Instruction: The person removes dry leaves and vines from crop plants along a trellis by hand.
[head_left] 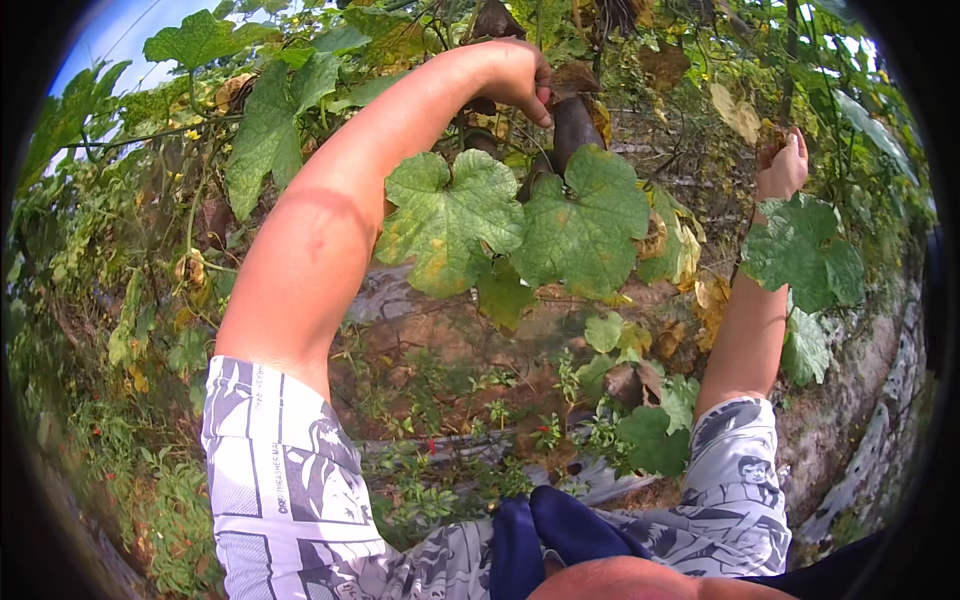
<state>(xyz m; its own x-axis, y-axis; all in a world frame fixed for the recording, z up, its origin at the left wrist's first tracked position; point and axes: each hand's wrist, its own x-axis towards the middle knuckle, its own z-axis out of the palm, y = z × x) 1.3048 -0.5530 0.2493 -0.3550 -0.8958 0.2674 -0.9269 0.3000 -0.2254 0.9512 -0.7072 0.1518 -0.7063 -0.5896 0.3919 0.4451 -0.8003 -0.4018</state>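
Observation:
My left hand reaches up among the vines at the top middle, its fingers curled and the thumb pointing down. Right beside its fingertips are a dry brown leaf and a long dark gourd hanging from the vine. What those fingers pinch, if anything, is hidden. Off to the right, my right hand is raised with its fingers closed around a crumpled brown bit that looks like a dry leaf. Two broad green leaves hang below the gourd and cover its lower end.
Climbing vines with green and yellowed leaves surround both arms. One large leaf overlaps my right forearm. Low weeds grow on the brown soil below. Grey plastic sheeting lies along the ground at right.

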